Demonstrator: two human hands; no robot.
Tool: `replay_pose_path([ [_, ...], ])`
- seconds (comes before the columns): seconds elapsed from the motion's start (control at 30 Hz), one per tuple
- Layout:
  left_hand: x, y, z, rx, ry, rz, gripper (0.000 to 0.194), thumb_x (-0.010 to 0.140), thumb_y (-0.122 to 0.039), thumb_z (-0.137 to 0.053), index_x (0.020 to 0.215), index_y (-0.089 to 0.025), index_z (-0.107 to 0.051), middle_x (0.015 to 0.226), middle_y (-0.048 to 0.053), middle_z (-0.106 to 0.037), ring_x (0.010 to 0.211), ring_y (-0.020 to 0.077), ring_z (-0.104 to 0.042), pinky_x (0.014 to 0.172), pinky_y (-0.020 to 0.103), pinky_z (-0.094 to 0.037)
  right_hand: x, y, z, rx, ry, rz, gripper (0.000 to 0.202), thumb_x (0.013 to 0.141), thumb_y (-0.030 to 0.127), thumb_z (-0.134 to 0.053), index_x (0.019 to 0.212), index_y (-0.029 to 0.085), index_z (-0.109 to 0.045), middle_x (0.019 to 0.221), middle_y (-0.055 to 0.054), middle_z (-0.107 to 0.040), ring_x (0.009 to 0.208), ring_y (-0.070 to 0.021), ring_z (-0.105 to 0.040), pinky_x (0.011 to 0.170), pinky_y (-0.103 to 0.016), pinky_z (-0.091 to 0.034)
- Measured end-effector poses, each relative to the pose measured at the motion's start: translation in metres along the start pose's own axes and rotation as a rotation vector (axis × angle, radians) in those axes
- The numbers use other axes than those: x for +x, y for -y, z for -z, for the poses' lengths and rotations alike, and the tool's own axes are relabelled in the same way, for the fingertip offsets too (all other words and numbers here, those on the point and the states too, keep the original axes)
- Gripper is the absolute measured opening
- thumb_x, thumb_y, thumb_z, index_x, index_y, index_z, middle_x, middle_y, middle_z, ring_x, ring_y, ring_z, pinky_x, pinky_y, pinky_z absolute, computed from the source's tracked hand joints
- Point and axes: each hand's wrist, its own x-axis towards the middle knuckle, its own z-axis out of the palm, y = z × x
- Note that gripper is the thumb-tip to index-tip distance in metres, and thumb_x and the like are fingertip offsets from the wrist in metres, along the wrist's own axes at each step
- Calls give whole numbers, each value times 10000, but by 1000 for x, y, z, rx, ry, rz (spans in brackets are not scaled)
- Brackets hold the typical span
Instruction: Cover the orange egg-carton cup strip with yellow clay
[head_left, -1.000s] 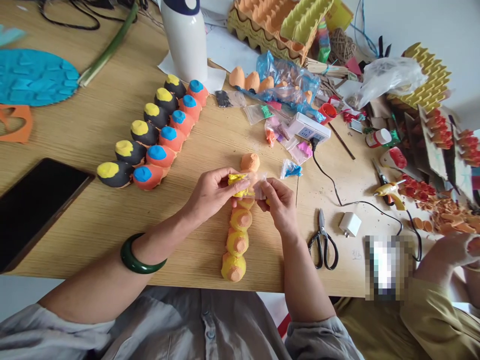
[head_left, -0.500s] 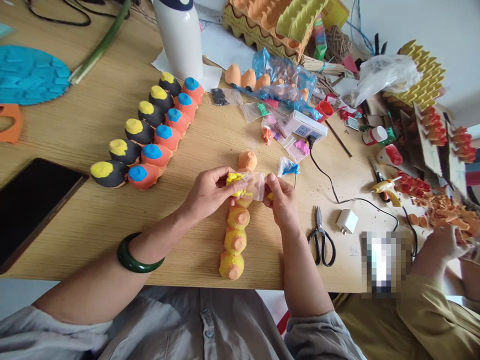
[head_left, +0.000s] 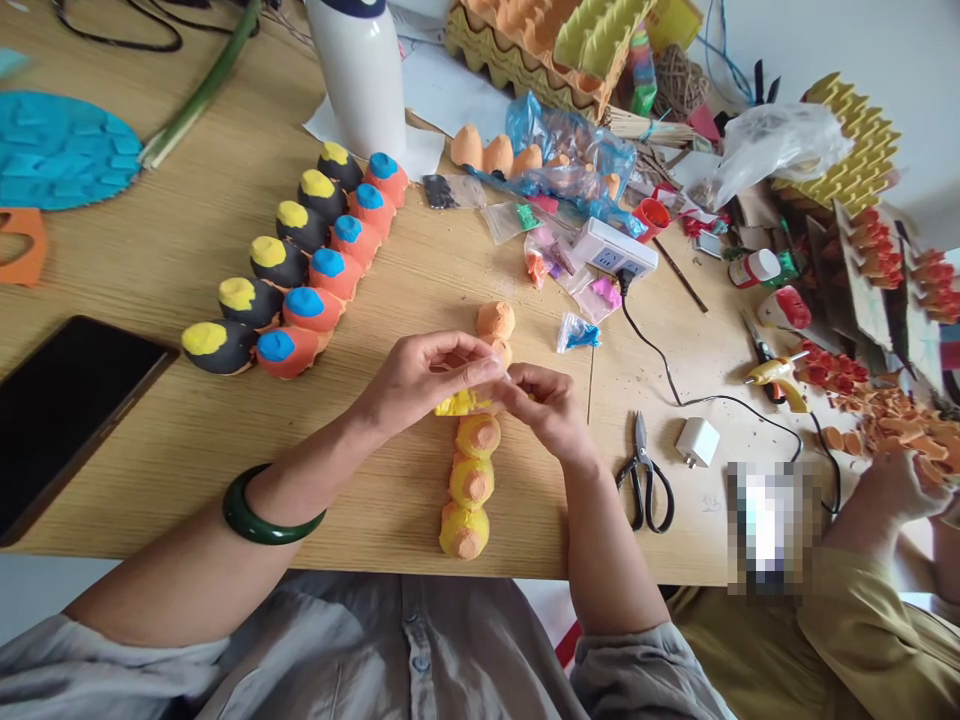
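My left hand (head_left: 431, 375) and my right hand (head_left: 546, 405) meet above the middle of the table, fingertips pinched together at the mouth of a small clear plastic bag. Yellow modelling clay (head_left: 457, 403) shows in the bag under my left fingers; the rest of it is hidden by my hands. Beneath them runs a strip of egg-carton cups (head_left: 474, 485). Its near cups are coated yellow with a bare orange spot on each, while the far cups are plain orange. Black scissors (head_left: 642, 475) lie right of my right hand.
Left stand two rows of painted cups, black with yellow tops (head_left: 279, 262) and orange with blue tops (head_left: 328, 278). A phone (head_left: 75, 420), white bottle (head_left: 360, 80), corded power strip (head_left: 615, 248) and glue gun (head_left: 780, 376) surround the work. Another person's hand (head_left: 892, 490) is at far right.
My hands have come closer together, and my right hand has turned to pinch the bag's edge beside my left fingertips. The bag has tilted and is now mostly covered.
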Motion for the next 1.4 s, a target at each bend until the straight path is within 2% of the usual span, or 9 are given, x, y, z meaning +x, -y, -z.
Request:
replay_pose_path([
  [0.17, -3, -4, -1, 71, -66, -35, 326, 850, -488, -837, 767, -176, -790, 791, 48, -788, 744, 168, -689, 718, 273, -534, -1, 2, -7, 20, 31, -27, 451, 801, 604, -843, 802, 173, -709, 682, 26, -555, 613, -93, -385, 566, -268, -272],
  [0.4, 2, 3, -11, -417, -100, 163, 371, 714, -493, -930, 703, -172, -743, 688, -2, -700, 640, 113, -612, 634, 230, -517, -2, 0, -2, 100, -2, 8, 394, 859, 529, -834, 761, 174, -695, 653, 39, -495, 607, -86, -366, 549, -262, -248],
  [0.53, 1, 3, -7, -203, -26, 128, 368, 717, -481, -932, 729, -163, -747, 706, 1, -706, 655, 116, -609, 623, 225, -487, -1, -2, -3, 87, 20, -38, 461, 822, 597, -843, 762, 169, -685, 654, 39, -502, 601, -83, -360, 546, -262, -246],
  [0.63, -2, 0, -5, -2, -84, 18, 363, 755, -461, -900, 680, -160, -712, 674, -1, -695, 649, 115, -590, 632, 229, -472, -1, -2, -4, 65, 44, -37, 495, 815, 640, -830, 790, 167, -689, 662, 40, -510, 600, -79, -352, 549, -261, -248],
  [0.77, -2, -3, -6, -12, -120, 2, 400, 785, -490, -859, 638, -164, -680, 635, -6, -677, 616, 111, -567, 607, 229, -461, -1, 1, 0, 35, 48, 1, 492, 831, 624, -822, 727, 170, -664, 630, 47, -473, 587, -79, -340, 541, -266, -247],
  [1.03, 8, 10, -12, -386, -152, 283, 504, 538, -605, -972, 668, -161, -772, 678, 38, -745, 616, 156, -637, 600, 269, -532, 4, -2, -2, 143, 29, -34, 482, 779, 603, -865, 722, 166, -670, 592, 60, -468, 548, -62, -325, 503, -239, -216],
  [1.23, 14, 15, -6, -250, -248, 57, 544, 703, -693, -848, 763, -154, -807, 720, 51, -755, 634, 162, -669, 630, 279, -572, 13, -4, 17, 197, -327, -62, 466, 704, 597, -860, 699, 178, -655, 636, 37, -563, 449, -32, -301, 424, -225, -148],
  [1.33, 15, 15, -4, -246, -250, 58, 557, 681, -685, -852, 787, -139, -809, 717, 50, -742, 583, 136, -642, 605, 274, -570, 22, -5, 41, 14, -614, -117, 392, 693, 540, -815, 697, 175, -673, 687, 8, -659, 393, -22, -294, 386, -231, -138],
  [1.4, 16, 17, -4, -257, -233, 77, 557, 672, -682, -849, 772, -137, -804, 716, 54, -739, 578, 132, -638, 598, 272, -567, 30, -8, 55, -38, -704, -125, 323, 728, 461, -785, 655, 176, -652, 595, 28, -608, 383, -33, -310, 380, -228, -149],
])
